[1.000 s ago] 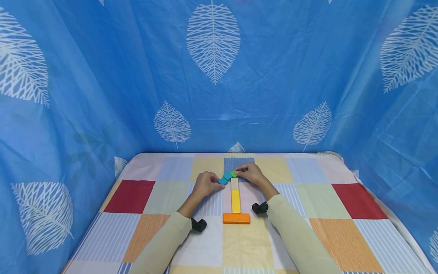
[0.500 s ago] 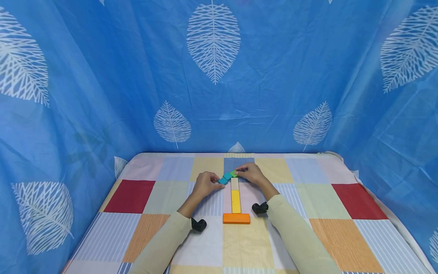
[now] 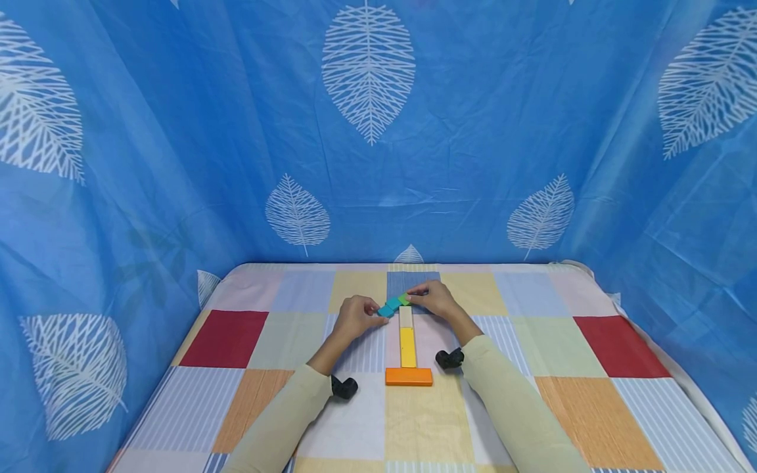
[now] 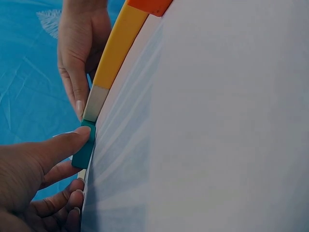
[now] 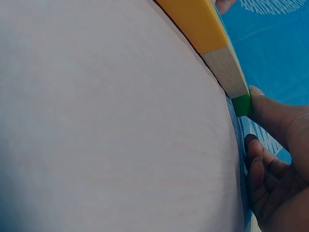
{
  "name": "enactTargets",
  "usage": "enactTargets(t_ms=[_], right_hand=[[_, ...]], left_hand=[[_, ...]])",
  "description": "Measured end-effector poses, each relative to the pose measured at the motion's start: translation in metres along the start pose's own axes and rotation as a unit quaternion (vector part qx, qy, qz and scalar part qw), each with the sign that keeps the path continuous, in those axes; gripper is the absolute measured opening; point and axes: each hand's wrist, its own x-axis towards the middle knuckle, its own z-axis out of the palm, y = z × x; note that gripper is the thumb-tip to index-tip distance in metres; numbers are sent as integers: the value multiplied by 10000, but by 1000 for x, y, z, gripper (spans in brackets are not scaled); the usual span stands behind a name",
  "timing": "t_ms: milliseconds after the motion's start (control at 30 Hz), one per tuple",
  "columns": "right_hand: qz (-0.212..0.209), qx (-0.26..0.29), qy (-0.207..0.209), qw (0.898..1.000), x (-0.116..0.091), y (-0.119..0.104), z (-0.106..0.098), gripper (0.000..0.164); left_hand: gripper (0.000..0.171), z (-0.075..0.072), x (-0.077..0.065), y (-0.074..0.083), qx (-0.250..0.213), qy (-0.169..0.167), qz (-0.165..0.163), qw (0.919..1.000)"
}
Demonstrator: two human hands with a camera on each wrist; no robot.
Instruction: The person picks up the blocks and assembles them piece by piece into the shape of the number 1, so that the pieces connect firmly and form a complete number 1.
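Observation:
Small wooden blocks lie end to end on the patchwork cloth. My left hand (image 3: 357, 315) pinches the outer teal block (image 3: 386, 311) of a short slanted row; its thumb presses on the teal side in the left wrist view. Another teal block (image 3: 393, 303) sits in the middle, followed by a green block (image 3: 404, 299) at the right end. My right hand (image 3: 434, 299) pinches that green block, thumb against its near side in the right wrist view. Below the row, a plain wood block (image 3: 405, 317) and a yellow block (image 3: 408, 348) form a straight stem.
An orange block (image 3: 409, 377) lies crosswise at the near end of the yellow one. The patchwork cloth (image 3: 432, 420) covers the table. Blue curtains (image 3: 449, 164) with white leaf prints stand behind and at both sides.
The two teal blocks have shifted slightly and lie more nearly in one line. Both hands stay almost in place, and the stem and orange block have not moved.

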Motion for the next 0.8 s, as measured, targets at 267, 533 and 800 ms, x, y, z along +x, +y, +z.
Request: enactTargets(t_ms=[267,533,800], right_hand=[[-67,-50,17,10000,0,0,0,25],[26,0,-70,10000,0,2,1,29],[16,281,-206,9994,1,4,-3,39]], left_hand=[[26,-1,0,2,-40,-38,-85,9999],[29,0,-1,1,-78,-81,-154,9998],[38,-2,3,-3,-236,-231,95,9994]])
